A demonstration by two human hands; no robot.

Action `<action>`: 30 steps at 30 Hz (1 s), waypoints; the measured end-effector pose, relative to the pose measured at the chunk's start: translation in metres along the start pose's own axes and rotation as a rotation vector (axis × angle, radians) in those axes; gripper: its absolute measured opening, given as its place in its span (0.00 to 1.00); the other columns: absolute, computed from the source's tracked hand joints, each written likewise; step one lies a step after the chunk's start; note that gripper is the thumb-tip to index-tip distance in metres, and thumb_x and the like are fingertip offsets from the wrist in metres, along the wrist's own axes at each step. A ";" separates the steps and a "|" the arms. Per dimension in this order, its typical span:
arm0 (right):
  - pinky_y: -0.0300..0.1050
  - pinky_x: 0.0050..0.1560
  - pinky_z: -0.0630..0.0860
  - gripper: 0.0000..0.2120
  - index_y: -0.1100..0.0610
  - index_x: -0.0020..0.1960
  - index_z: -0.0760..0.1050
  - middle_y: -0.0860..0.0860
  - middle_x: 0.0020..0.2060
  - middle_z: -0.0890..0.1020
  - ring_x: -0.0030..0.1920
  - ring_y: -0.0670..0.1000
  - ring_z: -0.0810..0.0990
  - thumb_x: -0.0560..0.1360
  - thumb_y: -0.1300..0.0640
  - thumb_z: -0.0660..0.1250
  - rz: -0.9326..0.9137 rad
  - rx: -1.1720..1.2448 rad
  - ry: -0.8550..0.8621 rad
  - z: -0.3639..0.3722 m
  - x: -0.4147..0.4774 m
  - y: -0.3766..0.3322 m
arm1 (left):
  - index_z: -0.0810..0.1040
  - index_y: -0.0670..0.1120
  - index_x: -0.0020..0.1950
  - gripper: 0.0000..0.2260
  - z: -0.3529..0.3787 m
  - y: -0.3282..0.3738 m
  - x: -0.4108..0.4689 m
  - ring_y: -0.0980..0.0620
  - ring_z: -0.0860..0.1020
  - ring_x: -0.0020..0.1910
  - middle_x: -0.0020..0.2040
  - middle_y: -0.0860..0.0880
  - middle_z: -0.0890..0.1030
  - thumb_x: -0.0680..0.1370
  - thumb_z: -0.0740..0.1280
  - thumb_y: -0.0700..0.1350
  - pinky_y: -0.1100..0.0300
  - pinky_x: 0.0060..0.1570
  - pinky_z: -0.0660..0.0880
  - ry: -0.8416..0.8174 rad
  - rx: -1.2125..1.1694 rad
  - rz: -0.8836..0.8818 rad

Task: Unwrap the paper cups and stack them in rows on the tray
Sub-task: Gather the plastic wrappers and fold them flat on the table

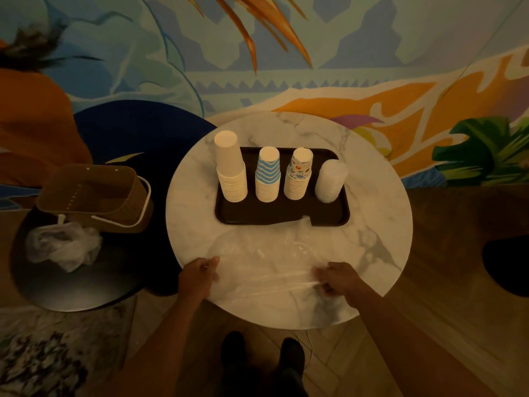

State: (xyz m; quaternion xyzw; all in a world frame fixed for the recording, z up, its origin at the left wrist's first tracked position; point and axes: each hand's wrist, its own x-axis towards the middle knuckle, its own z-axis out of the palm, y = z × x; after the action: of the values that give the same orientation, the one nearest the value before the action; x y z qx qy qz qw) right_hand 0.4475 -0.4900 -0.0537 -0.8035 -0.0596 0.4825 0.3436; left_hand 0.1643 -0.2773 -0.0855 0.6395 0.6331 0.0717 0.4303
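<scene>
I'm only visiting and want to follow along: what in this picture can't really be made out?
All from the head view:
The rightmost stack on the tray: pale and blurred; cups or lids, cannot tell.
The right hand: fingertips blurred behind the plastic wrap.
The tray's near edge: partly covered by the wrap.
The basket: inside too dark.
The striped stack: rims too small to count.
</scene>
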 end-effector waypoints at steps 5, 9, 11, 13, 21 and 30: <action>0.45 0.36 0.81 0.21 0.63 0.53 0.79 0.55 0.44 0.83 0.37 0.52 0.83 0.68 0.55 0.82 0.017 -0.155 -0.096 -0.007 0.002 0.001 | 0.75 0.51 0.64 0.24 0.002 0.009 -0.009 0.42 0.77 0.59 0.61 0.46 0.78 0.72 0.75 0.59 0.47 0.55 0.76 0.305 0.108 0.127; 0.43 0.41 0.80 0.46 0.58 0.71 0.72 0.52 0.56 0.80 0.50 0.52 0.83 0.60 0.42 0.85 -0.021 -0.170 -0.159 -0.006 0.005 -0.005 | 0.67 0.51 0.76 0.36 0.036 0.049 -0.035 0.45 0.67 0.74 0.75 0.45 0.69 0.71 0.74 0.59 0.45 0.69 0.66 0.287 0.288 0.611; 0.45 0.47 0.80 0.45 0.57 0.72 0.71 0.50 0.58 0.80 0.54 0.52 0.82 0.63 0.37 0.81 -0.051 -0.151 -0.117 -0.003 0.006 -0.009 | 0.57 0.55 0.82 0.42 0.061 0.061 -0.042 0.46 0.53 0.82 0.83 0.46 0.55 0.72 0.69 0.64 0.46 0.77 0.57 0.080 0.488 0.738; 0.47 0.54 0.81 0.36 0.56 0.67 0.75 0.51 0.57 0.81 0.54 0.52 0.82 0.67 0.36 0.78 -0.081 -0.139 -0.060 -0.001 0.010 -0.009 | 0.47 0.57 0.83 0.47 0.086 0.064 -0.041 0.44 0.41 0.82 0.84 0.45 0.40 0.71 0.66 0.68 0.42 0.80 0.49 -0.093 0.699 0.769; 0.39 0.34 0.79 0.20 0.64 0.48 0.82 0.54 0.41 0.85 0.38 0.49 0.82 0.73 0.45 0.77 -0.051 -0.034 0.047 -0.024 0.015 0.016 | 0.28 0.56 0.79 0.69 0.107 0.062 -0.022 0.40 0.23 0.75 0.76 0.43 0.22 0.54 0.62 0.85 0.30 0.73 0.33 -0.349 0.876 0.441; 0.46 0.47 0.79 0.15 0.49 0.46 0.77 0.46 0.43 0.83 0.42 0.48 0.81 0.69 0.46 0.80 -0.265 -0.273 0.307 -0.044 0.023 0.021 | 0.25 0.56 0.78 0.74 0.101 0.063 -0.017 0.39 0.24 0.76 0.77 0.42 0.23 0.48 0.64 0.86 0.27 0.72 0.37 -0.323 0.850 0.397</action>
State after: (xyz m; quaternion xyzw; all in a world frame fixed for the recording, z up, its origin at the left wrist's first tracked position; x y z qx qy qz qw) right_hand 0.4902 -0.5181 -0.0704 -0.8916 -0.1763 0.2927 0.2971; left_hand 0.2728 -0.3282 -0.0997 0.8694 0.3977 -0.2122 0.2023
